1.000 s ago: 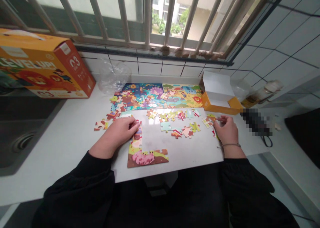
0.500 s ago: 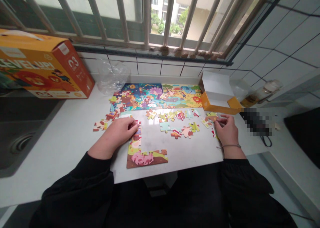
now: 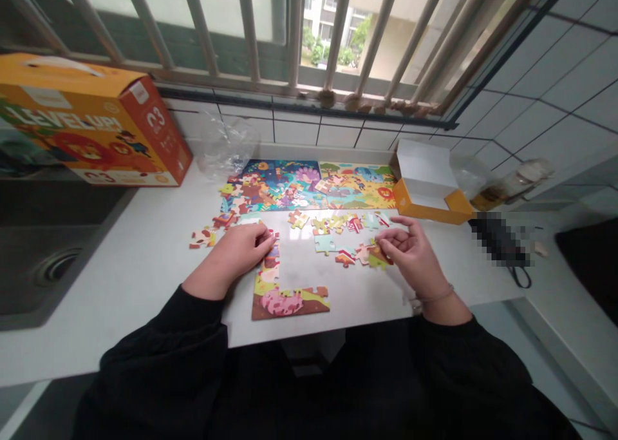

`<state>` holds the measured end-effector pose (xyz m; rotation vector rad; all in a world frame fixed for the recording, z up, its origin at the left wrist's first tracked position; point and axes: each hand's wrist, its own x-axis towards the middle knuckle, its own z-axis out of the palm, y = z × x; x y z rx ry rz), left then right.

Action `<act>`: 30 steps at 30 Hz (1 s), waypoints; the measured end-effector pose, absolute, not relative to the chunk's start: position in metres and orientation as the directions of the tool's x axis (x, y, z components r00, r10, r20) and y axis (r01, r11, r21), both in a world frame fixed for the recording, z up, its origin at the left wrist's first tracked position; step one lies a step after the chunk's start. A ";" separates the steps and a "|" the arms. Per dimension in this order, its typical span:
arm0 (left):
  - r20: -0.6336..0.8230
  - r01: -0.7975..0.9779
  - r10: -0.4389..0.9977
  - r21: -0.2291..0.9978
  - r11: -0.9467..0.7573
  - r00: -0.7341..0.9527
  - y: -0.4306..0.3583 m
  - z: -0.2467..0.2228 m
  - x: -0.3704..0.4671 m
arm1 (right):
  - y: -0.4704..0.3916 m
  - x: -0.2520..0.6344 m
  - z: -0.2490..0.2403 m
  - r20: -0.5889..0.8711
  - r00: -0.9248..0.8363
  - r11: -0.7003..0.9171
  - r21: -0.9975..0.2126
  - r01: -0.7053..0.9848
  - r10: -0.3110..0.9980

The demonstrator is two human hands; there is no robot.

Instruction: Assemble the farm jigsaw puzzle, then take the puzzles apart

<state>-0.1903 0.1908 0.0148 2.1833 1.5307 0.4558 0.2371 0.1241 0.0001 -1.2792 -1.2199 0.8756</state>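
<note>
My left hand (image 3: 250,248) is closed, its fingertips at a puzzle piece on the upper end of a joined column of pieces; how firmly it grips is hidden. That column meets a bottom row with a pink pig (image 3: 281,302), forming an L-shaped corner. Pinched in my right hand (image 3: 408,250) is a green and brown puzzle piece (image 3: 378,257), tilted over the loose pieces. Under and beside it lie a pink piece (image 3: 362,254), a red-roofed piece (image 3: 344,258) and a pale blue piece (image 3: 325,243).
Behind lie a dark blue puzzle picture (image 3: 290,169) with loose pieces heaped on it and a yellow one (image 3: 357,198). An open orange box (image 3: 425,207) stands back right, a large orange carton (image 3: 159,137) left beside the sink (image 3: 72,234). Crumpled clear plastic (image 3: 226,147) sits near the wall.
My right hand has moved left from the right-hand loose pieces, bringing the green and brown piece over the middle group. My left hand stays at the column. The view has shifted slightly.
</note>
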 end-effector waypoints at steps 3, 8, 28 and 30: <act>0.023 0.800 0.942 0.521 -0.298 0.336 0.191 0.015 -0.190 | 0.120 0.178 0.004 0.044 0.019 0.043 -0.997 0.060 0.999; 0.055 0.798 0.930 0.497 -0.341 0.363 0.191 0.012 -0.190 | 0.116 0.095 -0.011 -0.095 -0.166 -0.094 -0.995 0.018 0.981; 0.037 0.801 0.931 0.498 -0.331 0.362 0.187 0.015 -0.188 | 0.120 0.029 -0.011 0.036 -0.096 0.069 -0.926 0.371 0.995; 0.042 0.803 0.929 0.489 -0.341 0.368 0.188 0.015 -0.188 | 0.119 0.030 -0.011 0.072 -0.090 0.103 -0.906 0.411 0.993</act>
